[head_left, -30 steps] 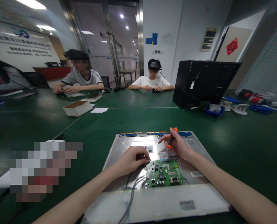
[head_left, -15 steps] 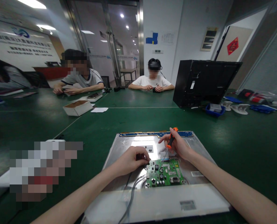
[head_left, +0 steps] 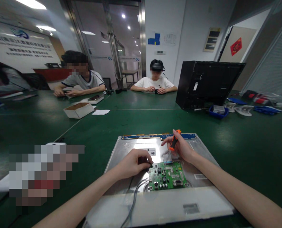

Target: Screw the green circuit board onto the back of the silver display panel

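Note:
A green circuit board (head_left: 168, 175) lies on the metal back of a display panel (head_left: 124, 155). My left hand (head_left: 137, 162) is closed, thumb and fingers pinched at the board's upper left corner. In my right hand (head_left: 182, 148) is an orange and black screwdriver (head_left: 175, 141), gripped at a slant with its shaft pointing down to the upper part of the board. The index finger sticks out to the left. Beside the shaft, a flat ribbon cable (head_left: 167, 159) meets the board's top edge. Grey cables (head_left: 134, 198) run from the board's left side toward me.
A black monitor housing (head_left: 209, 84) stands at the back right, with a blue tray (head_left: 218, 111) before it. A white box (head_left: 78, 110) sits at the back left. Two people are seated across the green table (head_left: 131, 122). A blurred-out object (head_left: 43, 172) lies at left.

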### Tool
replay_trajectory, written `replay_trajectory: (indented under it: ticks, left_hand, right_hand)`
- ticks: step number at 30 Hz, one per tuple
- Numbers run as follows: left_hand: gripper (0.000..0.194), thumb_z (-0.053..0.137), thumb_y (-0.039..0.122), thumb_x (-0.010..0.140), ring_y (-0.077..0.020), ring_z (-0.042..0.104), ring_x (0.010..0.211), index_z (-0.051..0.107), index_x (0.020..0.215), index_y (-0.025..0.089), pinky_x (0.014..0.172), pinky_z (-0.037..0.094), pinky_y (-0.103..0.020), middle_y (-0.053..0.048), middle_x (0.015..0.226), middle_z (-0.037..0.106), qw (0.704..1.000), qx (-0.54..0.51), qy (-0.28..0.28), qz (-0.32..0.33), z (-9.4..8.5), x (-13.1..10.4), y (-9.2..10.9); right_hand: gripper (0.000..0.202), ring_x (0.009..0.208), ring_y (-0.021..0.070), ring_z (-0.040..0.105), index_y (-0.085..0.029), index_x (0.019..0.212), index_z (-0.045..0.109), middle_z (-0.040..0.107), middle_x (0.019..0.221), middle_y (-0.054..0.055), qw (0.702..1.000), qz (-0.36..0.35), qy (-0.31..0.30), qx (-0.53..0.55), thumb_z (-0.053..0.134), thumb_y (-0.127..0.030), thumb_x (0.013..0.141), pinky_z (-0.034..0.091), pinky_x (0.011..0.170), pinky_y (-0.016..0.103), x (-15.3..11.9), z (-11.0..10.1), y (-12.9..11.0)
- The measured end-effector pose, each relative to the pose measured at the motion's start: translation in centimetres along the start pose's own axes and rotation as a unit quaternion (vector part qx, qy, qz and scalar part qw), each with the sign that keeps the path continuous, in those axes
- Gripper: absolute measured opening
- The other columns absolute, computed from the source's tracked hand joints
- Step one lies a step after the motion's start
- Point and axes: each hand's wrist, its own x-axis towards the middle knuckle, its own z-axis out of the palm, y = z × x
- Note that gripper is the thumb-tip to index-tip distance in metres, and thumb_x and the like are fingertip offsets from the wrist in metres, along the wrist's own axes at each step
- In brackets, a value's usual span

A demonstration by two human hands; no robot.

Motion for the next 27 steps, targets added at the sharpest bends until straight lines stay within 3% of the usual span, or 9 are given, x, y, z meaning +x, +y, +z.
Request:
replay_trajectory:
  ticks: [14,18,22,27]
  left_hand:
    - [0.007,0.065,0.014,0.080,-0.0146,0.057,0.069,0.071,0.078,0.016,0.064,0.043,-0.024,-0.001,0.074,0.066,0.999,0.033,0.016,0.024,-0.1,0.0,0.7]
    - [0.008,0.064,0.014,0.081,-0.0145,0.056,0.068,0.071,0.077,0.016,0.064,0.042,-0.024,-0.002,0.074,0.066,0.999,0.038,0.021,0.033,-0.1,0.0,0.8]
    - [0.008,0.064,0.012,0.080,-0.0149,0.057,0.069,0.071,0.076,0.015,0.065,0.042,-0.024,-0.002,0.074,0.066,0.999,0.033,0.020,0.036,-0.1,0.0,0.7]
    - [0.007,0.064,0.013,0.079,-0.0153,0.057,0.068,0.070,0.075,0.015,0.064,0.043,-0.025,-0.002,0.073,0.065,0.999,0.022,0.019,0.038,0.0,0.1,0.5]
  right_hand:
    - [0.067,0.031,0.0054,0.026,-0.015,0.067,0.069,0.036,0.036,-0.008,0.996,-0.023,0.059,0.061,0.053,-0.080,0.069,0.020,0.033,0.020,-0.8,1.1,-1.7]
    - [0.050,0.039,0.0063,0.036,-0.018,0.064,0.061,0.049,0.049,-0.005,0.990,-0.068,0.098,0.080,0.068,-0.067,0.066,0.022,0.034,0.019,-1.2,2.1,-2.4]
    - [0.036,0.047,0.0063,0.042,-0.019,0.072,0.063,0.054,0.063,-0.004,0.984,-0.121,0.116,0.068,0.083,-0.046,0.059,0.027,0.037,0.018,-1.7,3.6,-3.6]
    - [0.029,0.054,0.0079,0.046,-0.021,0.085,0.070,0.058,0.069,-0.003,0.970,-0.204,0.131,0.022,0.080,-0.040,0.066,0.038,0.043,0.020,-1.4,5.6,-5.1]
